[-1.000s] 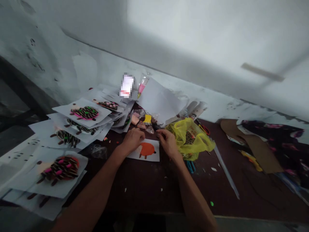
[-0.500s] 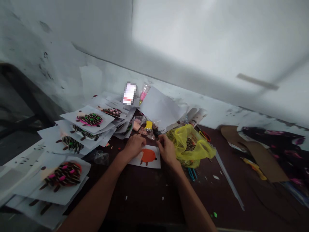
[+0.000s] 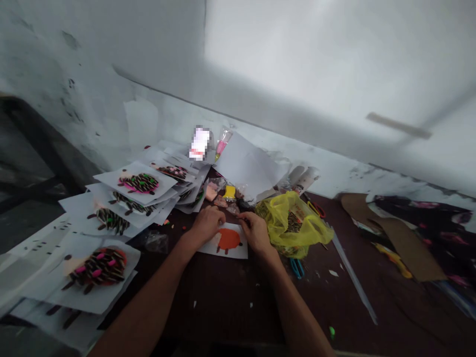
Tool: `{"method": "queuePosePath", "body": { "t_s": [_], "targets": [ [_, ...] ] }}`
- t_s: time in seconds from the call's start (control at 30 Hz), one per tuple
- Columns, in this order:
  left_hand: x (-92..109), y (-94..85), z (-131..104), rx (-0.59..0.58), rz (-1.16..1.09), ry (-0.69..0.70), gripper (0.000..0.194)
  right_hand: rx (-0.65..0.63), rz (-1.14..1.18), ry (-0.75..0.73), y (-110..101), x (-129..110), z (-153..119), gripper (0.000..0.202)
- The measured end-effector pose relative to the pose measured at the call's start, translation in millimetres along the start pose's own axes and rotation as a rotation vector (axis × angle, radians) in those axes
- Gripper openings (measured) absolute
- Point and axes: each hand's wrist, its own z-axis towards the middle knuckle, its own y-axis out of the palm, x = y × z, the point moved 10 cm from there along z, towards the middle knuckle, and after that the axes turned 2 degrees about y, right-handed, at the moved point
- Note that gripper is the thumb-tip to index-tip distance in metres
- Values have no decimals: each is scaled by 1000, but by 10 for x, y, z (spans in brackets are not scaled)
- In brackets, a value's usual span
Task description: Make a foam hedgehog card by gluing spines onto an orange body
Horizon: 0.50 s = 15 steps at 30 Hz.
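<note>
A white paper card (image 3: 238, 253) lies on the dark table in front of me, bearing an orange hedgehog-like shape (image 3: 228, 239) with small brown feet and a dark spot at its right end. My left hand (image 3: 208, 222) rests over the card's upper left part, its fingers curled; what is under them is hidden. At the card's upper right edge, my right hand (image 3: 256, 230) has thumb and forefinger pinched together. Anything between those fingertips is too small to make out. Just beyond the hands sit a yellow packet (image 3: 230, 192) and several small bags of pinkish and brown clay-like material (image 3: 220, 201).
Papers with decorated hedgehogs (image 3: 139, 183) are piled on the left. A yellow plastic bag (image 3: 284, 218) of thin brown striped pieces stands right of my hand. Blue-handled scissors (image 3: 296, 267), a long clear strip (image 3: 353, 272) and brown cardboard (image 3: 409, 248) lie farther right.
My right hand has shifted slightly left, its pinched fingertips now over the card's top right edge. My left hand and the card look unmoved.
</note>
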Motion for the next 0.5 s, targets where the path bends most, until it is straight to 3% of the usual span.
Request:
{"method": "queuePosePath", "body": {
  "t_s": [0.5],
  "targets": [
    [-22, 29, 21, 8, -1, 5, 29, -64, -105, -23, 73, 18, -3, 22]
  ]
}}
